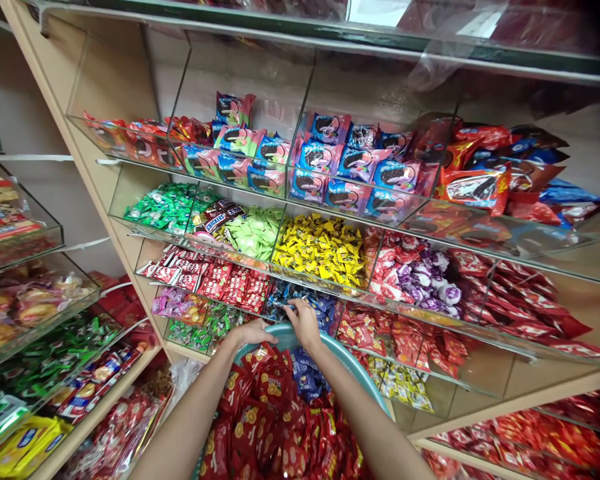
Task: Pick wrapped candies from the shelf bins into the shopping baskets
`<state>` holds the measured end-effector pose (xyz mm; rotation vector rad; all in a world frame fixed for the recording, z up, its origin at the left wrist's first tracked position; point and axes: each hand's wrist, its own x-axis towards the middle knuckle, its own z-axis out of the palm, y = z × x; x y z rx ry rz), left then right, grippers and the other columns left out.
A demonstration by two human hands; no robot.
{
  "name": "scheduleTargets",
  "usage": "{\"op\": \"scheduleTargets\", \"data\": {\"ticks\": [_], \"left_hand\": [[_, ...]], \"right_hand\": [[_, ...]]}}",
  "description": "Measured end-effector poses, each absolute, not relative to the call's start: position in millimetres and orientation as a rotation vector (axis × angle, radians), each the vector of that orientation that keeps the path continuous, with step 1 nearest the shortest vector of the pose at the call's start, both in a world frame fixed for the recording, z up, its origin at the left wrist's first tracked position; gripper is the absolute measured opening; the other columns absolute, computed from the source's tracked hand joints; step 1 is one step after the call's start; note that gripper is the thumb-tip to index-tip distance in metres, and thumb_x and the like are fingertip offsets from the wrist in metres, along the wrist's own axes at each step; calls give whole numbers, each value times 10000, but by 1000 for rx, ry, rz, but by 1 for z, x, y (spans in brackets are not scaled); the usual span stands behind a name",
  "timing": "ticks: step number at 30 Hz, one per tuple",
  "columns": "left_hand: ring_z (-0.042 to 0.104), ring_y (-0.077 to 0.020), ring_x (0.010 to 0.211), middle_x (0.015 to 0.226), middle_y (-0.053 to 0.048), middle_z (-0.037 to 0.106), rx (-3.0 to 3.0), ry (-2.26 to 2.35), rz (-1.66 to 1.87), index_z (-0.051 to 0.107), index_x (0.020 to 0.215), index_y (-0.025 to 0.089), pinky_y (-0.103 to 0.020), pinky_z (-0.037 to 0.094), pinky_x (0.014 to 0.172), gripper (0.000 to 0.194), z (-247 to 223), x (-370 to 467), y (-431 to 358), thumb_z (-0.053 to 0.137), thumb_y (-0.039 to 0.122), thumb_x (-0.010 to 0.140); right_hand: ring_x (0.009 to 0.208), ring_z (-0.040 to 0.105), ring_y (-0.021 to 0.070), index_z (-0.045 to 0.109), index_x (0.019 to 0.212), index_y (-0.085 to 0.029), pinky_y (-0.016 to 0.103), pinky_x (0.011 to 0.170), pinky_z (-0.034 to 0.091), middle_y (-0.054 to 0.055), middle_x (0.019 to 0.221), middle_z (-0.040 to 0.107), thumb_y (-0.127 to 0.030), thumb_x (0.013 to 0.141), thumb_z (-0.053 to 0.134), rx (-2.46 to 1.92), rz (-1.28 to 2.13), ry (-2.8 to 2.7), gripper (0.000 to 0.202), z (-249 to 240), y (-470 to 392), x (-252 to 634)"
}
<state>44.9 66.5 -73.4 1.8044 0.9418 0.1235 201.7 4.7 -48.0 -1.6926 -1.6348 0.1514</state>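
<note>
**Hands at the blue-candy bin, basket held below**

Right hand point(304, 321) is at 12 o'clock of the round teal plastic basket point(365, 380), fingers pinched shut on a small dark-blue wrapped candy point(283, 305) at the front lip of the clear acrylic bin of blue-wrapped candies point(315, 301). Left hand point(254, 331) sits just beside it at about 9 o'clock, curled over the basket's far rim, gripping it.

Basket is piled with red snack packets with orange print point(275, 427); a small clump of dark-blue packets point(306, 377) lies at its 12 o'clock end, right under the right wrist.

Around the blue bin, on the same sloped wooden shelf unit point(115, 220):
- 9 o'clock: red-and-white KitKat minis point(215, 279)
- 12 o'clock: yellow wrapped candies point(320, 250)
- 3 o'clock: red-orange sachets point(395, 337)
- 11 o'clock: light-green sachets point(253, 230) with brown Snickers bars point(215, 219) on top

Top row holds pink-and-blue sandwich-cookie packs point(325, 163).
</note>
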Motion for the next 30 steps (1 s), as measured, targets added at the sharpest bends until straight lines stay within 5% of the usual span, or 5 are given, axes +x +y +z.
{"op": "scheduleTargets", "data": {"ticks": [18,30], "left_hand": [[464,-118,549,616,9,574,1804,973,76,652,696,142,-211,335,496,319,-80,43,70,653,404,515],[352,-86,493,519,54,427,1853,1025,96,536,572,147,-218,253,467,305,-75,45,68,651,418,494]], "right_hand": [[804,557,150,517,993,-212,237,675,387,58,982,534,-277,884,301,-1772,-36,-1859,250,-37,31,196],[925,545,152,449,1118,-222,247,754,423,60,1143,475,-245,882,300,-1745,-19,-1820,281,-43,12,189]]}}
